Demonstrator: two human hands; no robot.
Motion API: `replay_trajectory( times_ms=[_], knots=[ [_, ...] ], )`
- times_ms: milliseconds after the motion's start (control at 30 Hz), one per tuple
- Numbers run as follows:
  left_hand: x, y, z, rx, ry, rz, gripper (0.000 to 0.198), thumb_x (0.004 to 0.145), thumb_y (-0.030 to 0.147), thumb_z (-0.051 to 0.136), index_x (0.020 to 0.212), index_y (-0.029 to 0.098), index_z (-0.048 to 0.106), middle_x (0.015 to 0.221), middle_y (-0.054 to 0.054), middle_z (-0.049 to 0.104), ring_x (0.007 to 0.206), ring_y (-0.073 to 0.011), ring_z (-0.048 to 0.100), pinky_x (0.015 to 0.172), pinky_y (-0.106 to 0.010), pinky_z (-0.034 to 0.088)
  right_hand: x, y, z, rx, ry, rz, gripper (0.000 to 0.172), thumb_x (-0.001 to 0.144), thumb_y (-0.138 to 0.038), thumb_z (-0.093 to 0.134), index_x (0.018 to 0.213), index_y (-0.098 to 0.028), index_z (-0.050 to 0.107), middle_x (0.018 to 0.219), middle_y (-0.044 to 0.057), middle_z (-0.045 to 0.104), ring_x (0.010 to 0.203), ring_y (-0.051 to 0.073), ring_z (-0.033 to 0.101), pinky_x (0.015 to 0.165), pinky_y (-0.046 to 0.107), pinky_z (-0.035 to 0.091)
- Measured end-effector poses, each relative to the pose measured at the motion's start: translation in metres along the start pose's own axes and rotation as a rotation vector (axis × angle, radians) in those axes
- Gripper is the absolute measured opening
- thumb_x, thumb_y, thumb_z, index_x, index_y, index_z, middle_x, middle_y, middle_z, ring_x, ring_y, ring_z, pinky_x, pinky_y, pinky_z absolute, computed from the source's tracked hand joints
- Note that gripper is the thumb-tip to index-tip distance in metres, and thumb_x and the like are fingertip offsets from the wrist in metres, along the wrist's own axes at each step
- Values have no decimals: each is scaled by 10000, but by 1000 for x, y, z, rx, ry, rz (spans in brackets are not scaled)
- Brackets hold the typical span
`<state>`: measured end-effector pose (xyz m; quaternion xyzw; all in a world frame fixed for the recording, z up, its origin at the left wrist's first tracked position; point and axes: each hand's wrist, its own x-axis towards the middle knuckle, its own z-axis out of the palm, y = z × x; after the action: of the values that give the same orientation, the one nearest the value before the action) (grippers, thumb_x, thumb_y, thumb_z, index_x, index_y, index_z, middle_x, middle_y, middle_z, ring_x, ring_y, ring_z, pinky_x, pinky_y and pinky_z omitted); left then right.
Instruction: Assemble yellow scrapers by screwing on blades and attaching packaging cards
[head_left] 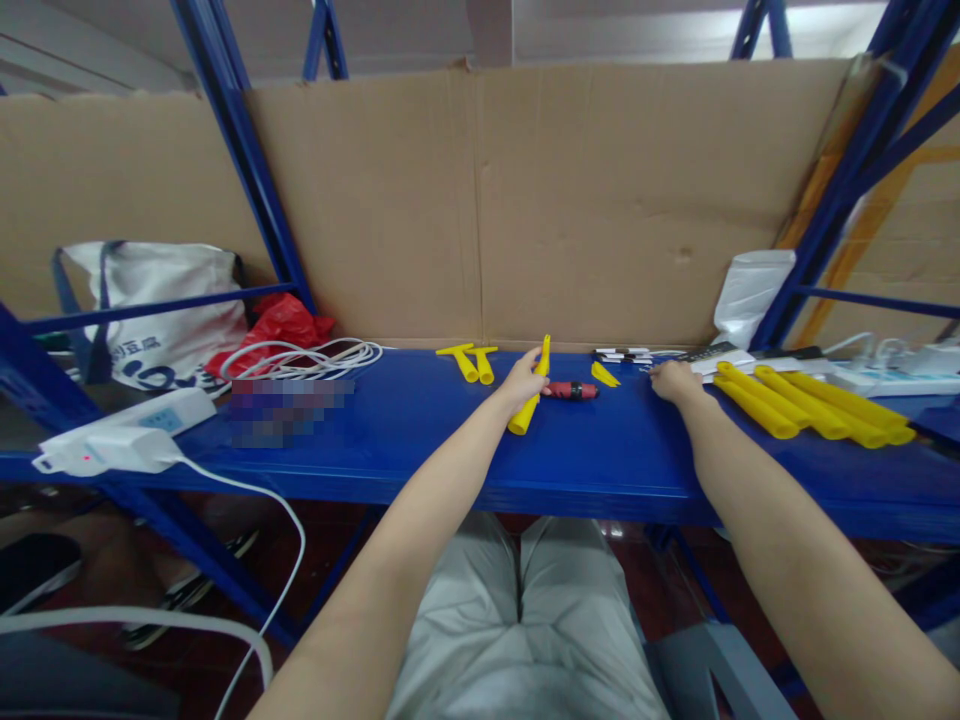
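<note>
My left hand (523,384) is closed around a yellow plastic tube (525,413), held at a slant with its round open end towards me and a narrow end pointing away. Just right of that hand, a red and black cylindrical tool (574,391) lies on the blue table. My right hand (675,382) reaches to the back right, its fingers curled down near small black and white pieces (624,356); what they grip is hidden. A small flat yellow piece (605,375) lies between the hands. Two T-shaped yellow tubes (466,364) rest at the back.
Several long yellow tubes (814,405) lie right of my right hand, near a white power strip (892,378). On the left are coiled white cable (322,360), a red bag (281,325), a cloth bag (161,310) and another power strip (124,430). Cardboard (585,200) stands behind.
</note>
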<state>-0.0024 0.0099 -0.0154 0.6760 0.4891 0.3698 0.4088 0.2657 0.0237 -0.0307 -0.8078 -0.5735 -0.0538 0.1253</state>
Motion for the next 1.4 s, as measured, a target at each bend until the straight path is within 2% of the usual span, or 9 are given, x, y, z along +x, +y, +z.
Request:
replay_trajectory(
  times_ms=[233,467,767,1000,1400],
  knots=[
    [0,0,1,-94,12,1,758,755,-26,480,1440,235,285,1301,-147,480,677,-107,631,431,-153,402,-2,-2,0,-64,-24,41,413,858,-210,401,1212,-162,607,1316,166,509,1229,318,435,965,498,376],
    [-1,1,2,-136,27,-4,751,746,-39,481,1427,232,318,1312,-150,471,633,-99,621,404,-154,372,-5,-7,-3,-72,-26,5,396,872,-249,403,1194,-186,625,1302,164,515,1237,333,420,957,512,379],
    [3,-3,1,-138,9,-6,757,744,-23,499,1429,241,316,1290,-149,490,651,-111,629,420,-157,394,1,-14,-3,-99,-7,-159,298,846,-257,467,1026,-236,703,1134,115,634,1122,291,528,919,460,411],
    [4,-4,2,-156,4,3,771,735,-30,503,1428,252,314,1276,-142,503,600,-88,614,419,-156,389,2,-20,-1,-144,21,-256,260,823,-238,490,955,-214,712,1022,109,684,1030,256,595,861,372,446],
    [-1,0,3,-148,13,0,762,737,-46,478,1428,230,311,1308,-144,482,573,-66,593,395,-149,375,7,-24,3,-16,-29,-277,317,772,-131,476,974,-156,717,998,97,704,940,204,644,809,247,467]
  ],
)
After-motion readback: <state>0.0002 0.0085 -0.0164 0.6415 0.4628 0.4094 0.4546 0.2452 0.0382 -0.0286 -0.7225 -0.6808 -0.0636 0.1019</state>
